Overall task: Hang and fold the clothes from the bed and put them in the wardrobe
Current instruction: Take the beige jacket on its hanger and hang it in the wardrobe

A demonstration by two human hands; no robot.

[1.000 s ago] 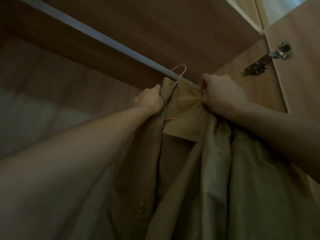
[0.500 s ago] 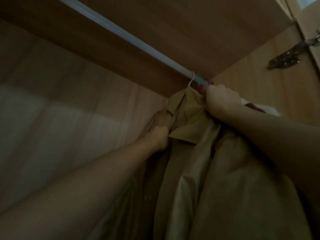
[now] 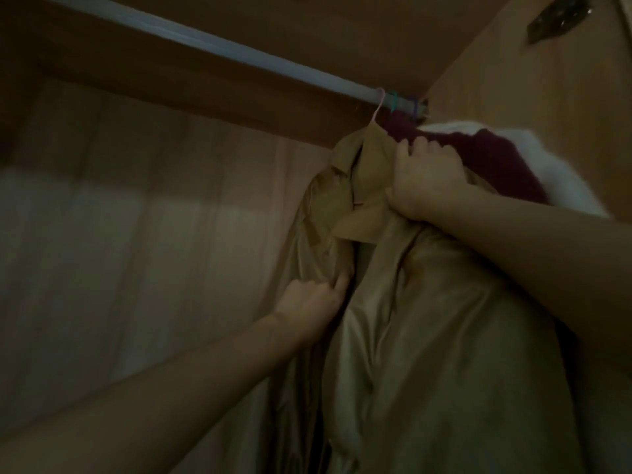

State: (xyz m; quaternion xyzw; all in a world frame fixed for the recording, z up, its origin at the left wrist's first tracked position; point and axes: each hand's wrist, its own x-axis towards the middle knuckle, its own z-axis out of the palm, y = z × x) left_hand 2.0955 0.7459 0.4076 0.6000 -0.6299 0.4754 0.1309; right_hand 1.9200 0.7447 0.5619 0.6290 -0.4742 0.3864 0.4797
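Observation:
A tan coat [image 3: 420,319] hangs inside the dim wardrobe from a thin pink hanger [image 3: 378,109], whose hook sits over the pale rail [image 3: 239,51]. My right hand [image 3: 422,181] grips the coat's right shoulder just beside the collar. Lower down, my left hand [image 3: 311,302] pinches the coat's left front edge, fingers curled into the cloth. The hanger's body is hidden under the coat.
Behind the coat hang a dark red garment [image 3: 496,162] and a white one [image 3: 554,172], on teal and purple hooks at the rail's right end. The wardrobe's side wall [image 3: 547,90] with a metal hinge [image 3: 554,22] is close on the right. The back panel [image 3: 136,234] is bare.
The hanger hook went onto the rail. My left hand slid from the collar down the coat's front edge. My right hand stayed at the shoulder, and the view tilted to the left.

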